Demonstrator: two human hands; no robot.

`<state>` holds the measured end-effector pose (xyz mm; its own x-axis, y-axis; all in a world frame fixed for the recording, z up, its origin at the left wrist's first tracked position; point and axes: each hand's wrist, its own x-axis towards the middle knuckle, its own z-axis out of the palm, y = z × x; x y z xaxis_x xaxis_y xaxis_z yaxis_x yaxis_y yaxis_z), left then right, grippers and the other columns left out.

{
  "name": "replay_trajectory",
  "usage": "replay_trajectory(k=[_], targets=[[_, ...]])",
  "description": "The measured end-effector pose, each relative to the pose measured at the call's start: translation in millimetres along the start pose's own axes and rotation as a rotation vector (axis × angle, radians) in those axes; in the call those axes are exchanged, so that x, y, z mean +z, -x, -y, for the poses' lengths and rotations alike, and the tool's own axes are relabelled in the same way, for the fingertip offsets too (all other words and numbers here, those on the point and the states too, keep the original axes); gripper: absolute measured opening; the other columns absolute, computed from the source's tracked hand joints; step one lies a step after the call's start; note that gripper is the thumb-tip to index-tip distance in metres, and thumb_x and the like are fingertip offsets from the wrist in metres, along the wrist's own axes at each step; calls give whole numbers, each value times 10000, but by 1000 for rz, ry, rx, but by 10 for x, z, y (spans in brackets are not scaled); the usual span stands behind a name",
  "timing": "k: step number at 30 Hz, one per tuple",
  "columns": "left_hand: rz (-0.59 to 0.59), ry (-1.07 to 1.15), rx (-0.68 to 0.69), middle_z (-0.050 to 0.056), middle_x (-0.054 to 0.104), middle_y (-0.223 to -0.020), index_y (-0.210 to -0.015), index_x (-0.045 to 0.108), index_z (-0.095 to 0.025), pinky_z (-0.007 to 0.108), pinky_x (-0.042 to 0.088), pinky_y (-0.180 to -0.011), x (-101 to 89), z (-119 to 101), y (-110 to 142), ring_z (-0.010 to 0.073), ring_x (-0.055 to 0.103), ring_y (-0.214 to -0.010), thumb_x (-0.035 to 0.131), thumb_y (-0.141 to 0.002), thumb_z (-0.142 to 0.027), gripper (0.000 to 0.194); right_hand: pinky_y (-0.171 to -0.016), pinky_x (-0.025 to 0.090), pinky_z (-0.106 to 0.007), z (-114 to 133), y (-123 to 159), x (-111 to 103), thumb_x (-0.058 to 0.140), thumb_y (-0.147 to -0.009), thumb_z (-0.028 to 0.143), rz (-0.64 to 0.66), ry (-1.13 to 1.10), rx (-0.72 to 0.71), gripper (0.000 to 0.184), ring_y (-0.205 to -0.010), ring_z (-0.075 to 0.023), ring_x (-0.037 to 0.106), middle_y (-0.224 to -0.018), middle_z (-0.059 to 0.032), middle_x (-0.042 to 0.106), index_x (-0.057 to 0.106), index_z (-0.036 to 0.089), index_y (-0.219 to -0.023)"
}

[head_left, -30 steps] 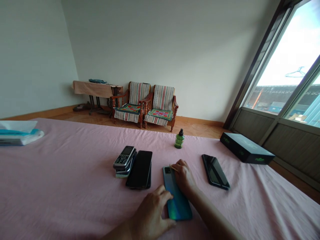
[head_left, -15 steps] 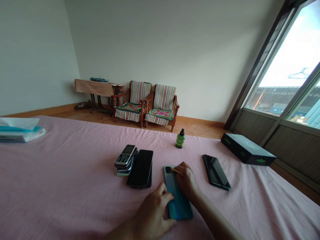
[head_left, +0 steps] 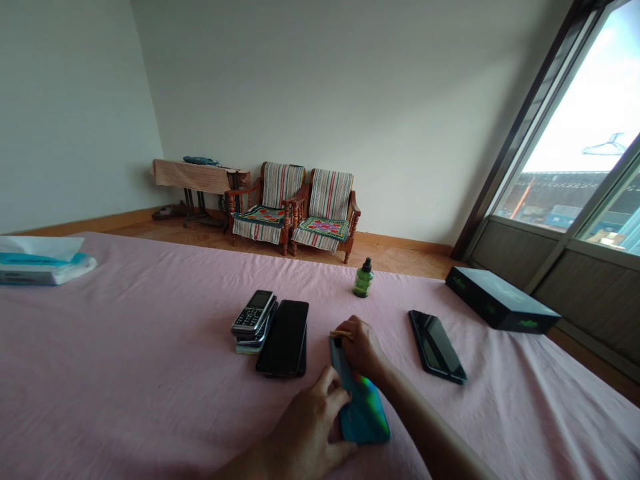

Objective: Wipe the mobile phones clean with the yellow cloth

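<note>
A blue-green smartphone lies back up on the pink sheet, with a rainbow sheen on its lower half. My left hand grips its left side, fingers on the edge and thumb by the bottom corner. At the camera end, my right hand is closed on a small beige cloth-like piece, pressed against the phone's top and hiding most of the camera. To the left, a black smartphone rests on another dark phone. Beside it stands a stack of phones with a silver keypad phone on top.
Another black phone lies to the right. Behind are a green spray bottle and a flat black box. A tissue pack sits at far left on the pink sheet. Two wooden armchairs stand by the wall.
My right hand has moved slightly up and left across the phone's camera end, with the beige piece now at the top edge. A rainbow glare has appeared on the phone. My left hand keeps its grip.
</note>
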<state>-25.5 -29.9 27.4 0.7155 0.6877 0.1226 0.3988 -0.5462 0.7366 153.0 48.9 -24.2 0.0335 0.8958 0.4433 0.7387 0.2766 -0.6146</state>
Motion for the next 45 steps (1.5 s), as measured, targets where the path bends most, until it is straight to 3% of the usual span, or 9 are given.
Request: replay_trajectory(k=[5,14,21,30,35,41,45], targets=[[8,-32,-24,14,522,-1121,-1006,644,-239,275,456,-876,20,16,-3,206,572,-978,764,-651,-161,383,-633,420,-232,-77,7,-37,460,-676,41,-7,11,22,258,-679,-147,572,-725,-36,591,689,154,-712],[3,-46,-19,7,522,-1134,-1025,634,-246,281,445,-889,25,25,12,209,573,-986,752,-656,-157,397,-702,422,-242,102,-12,12,458,-693,-14,49,2,-48,311,-742,-149,556,-772,-40,584,711,155,-757],[11,-70,-28,28,501,-1208,-1018,633,-240,300,440,-923,44,52,-7,236,550,-1053,759,-640,-161,406,-738,418,-257,279,266,-175,467,-722,-45,118,17,-138,359,-818,-166,525,-818,-39,574,714,189,-838],[-7,-79,-24,26,506,-1199,-1013,639,-248,304,448,-920,67,63,4,235,565,-1030,773,-644,-176,399,-712,408,-274,231,381,-195,453,-721,-47,20,82,-58,329,-788,-177,526,-788,-47,566,693,173,-770],[-4,-76,-26,26,491,-1247,-1015,635,-245,312,437,-946,49,42,6,250,538,-1097,770,-638,-152,411,-696,417,-237,336,385,-159,464,-713,-41,49,59,-84,311,-775,-154,542,-777,-28,567,674,188,-719],[27,-128,-16,19,513,-1160,-1024,641,-251,280,460,-889,16,45,2,215,578,-995,757,-682,-195,366,-694,420,-265,104,388,-190,459,-700,-17,-56,113,6,303,-752,-176,543,-760,-45,575,686,179,-743],[42,-211,-16,8,529,-1112,-1097,621,-274,272,478,-838,-26,49,0,202,602,-918,770,-691,-215,437,-697,412,-268,-77,298,-218,443,-720,-16,-67,150,19,344,-763,-184,541,-759,-49,571,714,190,-772]])
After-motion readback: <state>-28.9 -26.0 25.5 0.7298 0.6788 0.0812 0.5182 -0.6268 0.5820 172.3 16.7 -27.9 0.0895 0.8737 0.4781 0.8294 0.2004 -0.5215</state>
